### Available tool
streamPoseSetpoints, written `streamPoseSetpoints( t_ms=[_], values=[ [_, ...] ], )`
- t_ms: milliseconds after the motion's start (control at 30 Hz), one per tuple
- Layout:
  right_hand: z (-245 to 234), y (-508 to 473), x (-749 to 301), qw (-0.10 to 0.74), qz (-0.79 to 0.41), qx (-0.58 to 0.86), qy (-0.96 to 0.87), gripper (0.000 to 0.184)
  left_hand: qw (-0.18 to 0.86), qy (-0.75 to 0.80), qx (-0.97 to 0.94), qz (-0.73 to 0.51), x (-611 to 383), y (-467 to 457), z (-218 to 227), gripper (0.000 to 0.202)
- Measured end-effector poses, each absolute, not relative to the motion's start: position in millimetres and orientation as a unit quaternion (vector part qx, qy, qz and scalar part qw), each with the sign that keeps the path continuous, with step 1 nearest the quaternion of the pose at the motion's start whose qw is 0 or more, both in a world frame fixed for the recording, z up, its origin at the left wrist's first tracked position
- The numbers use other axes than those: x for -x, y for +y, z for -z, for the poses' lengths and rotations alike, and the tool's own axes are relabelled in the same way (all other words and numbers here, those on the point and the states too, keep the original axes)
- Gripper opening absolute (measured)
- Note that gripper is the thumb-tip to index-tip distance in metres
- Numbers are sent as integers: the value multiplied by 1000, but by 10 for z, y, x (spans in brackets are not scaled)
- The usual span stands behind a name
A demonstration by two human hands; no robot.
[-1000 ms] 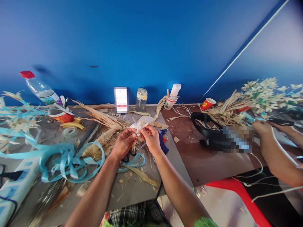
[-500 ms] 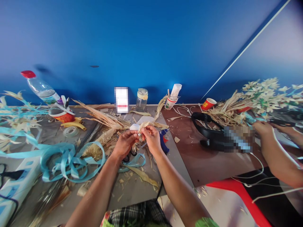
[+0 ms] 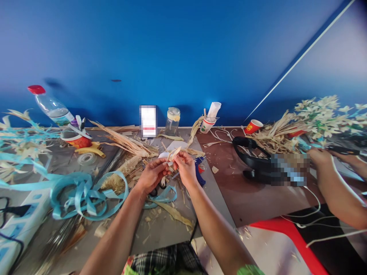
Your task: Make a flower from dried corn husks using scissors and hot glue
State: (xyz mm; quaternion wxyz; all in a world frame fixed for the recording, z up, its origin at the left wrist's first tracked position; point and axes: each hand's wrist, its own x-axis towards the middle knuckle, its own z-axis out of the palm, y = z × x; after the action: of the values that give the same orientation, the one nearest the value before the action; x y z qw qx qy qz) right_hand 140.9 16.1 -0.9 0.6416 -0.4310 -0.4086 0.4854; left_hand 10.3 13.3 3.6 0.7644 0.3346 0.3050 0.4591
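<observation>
Both my hands meet over the middle of the grey table [image 3: 160, 229]. My left hand [image 3: 151, 175] and my right hand [image 3: 186, 169] pinch a small pale corn-husk piece [image 3: 171, 154] between their fingertips, holding it just above the table. Under them lie a blue glue gun [image 3: 198, 172], black scissors [image 3: 156, 189] and dry husk scraps [image 3: 126, 145]. A loop of light-blue ribbon [image 3: 86, 193] lies left of my left forearm.
A bottle [image 3: 51, 109], a red bowl [image 3: 76, 139], a tape roll [image 3: 85, 158], a glass jar [image 3: 172, 121] and paper cups [image 3: 206, 124] stand along the blue wall. Another person's arm [image 3: 334, 187] works at the right beside a black device [image 3: 258, 162] and husk flowers [image 3: 315, 118].
My two hands have stayed together on the husk piece, shifting only slightly as the fingers work it. The view has drifted a little.
</observation>
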Motion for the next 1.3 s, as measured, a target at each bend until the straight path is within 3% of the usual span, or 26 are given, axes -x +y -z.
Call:
streamPoseSetpoints(
  t_ms=[633, 1300],
  values=[
    [-11, 152, -1408, 624, -462, 475, -414, 17, 716, 365, -378, -460, -112, 120, -74, 26],
    [47, 153, -1420, 620, -427, 491, -438, 16, 776, 272, -315, -474, -151, 125, -26, 33]
  ],
)
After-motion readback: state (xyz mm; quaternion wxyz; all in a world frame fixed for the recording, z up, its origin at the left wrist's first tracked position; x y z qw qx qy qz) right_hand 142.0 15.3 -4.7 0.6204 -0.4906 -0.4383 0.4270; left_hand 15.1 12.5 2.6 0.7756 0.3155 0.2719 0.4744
